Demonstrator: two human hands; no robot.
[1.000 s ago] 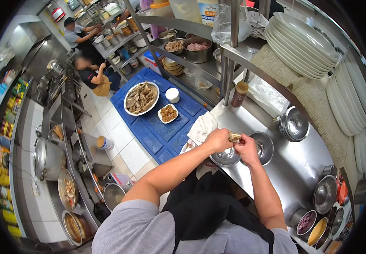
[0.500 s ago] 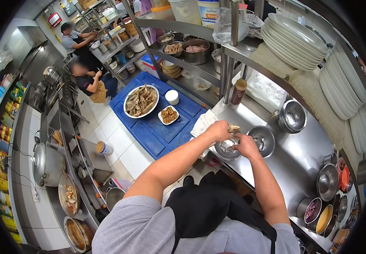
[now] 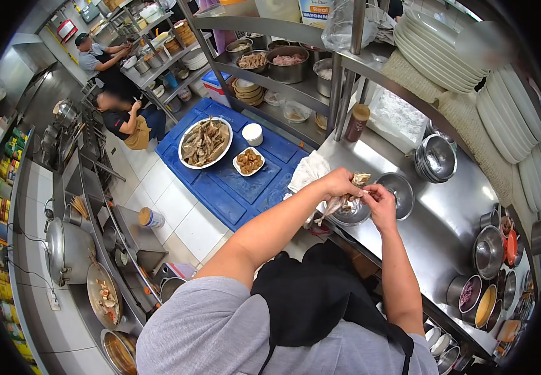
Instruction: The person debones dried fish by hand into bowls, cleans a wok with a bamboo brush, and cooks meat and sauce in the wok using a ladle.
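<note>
Over the steel counter, my left hand (image 3: 340, 184) is closed around a small cooked fish (image 3: 334, 205), its head end sticking up past my fingers and its tail hanging below. My right hand (image 3: 380, 204) pinches at the same fish from the other side. Directly under them is a metal bowl (image 3: 354, 216), partly hidden by my hands. A second metal bowl (image 3: 402, 195) stands just right of it. A white cloth (image 3: 308, 171) lies at the counter edge beside my left wrist.
A blue chest lid (image 3: 261, 197) holds a platter of fish (image 3: 205, 142), a dish of brown chunks (image 3: 248, 161) and a white tub (image 3: 253, 134). Stacked bowls (image 3: 436, 157) and a brown bottle (image 3: 357, 122) stand farther back. Two people (image 3: 130, 125) (image 3: 98, 59) are at far left.
My hands have risen slightly and moved right, and more of the fish now shows between them. My right hand has come up from the bowl to the fish.
</note>
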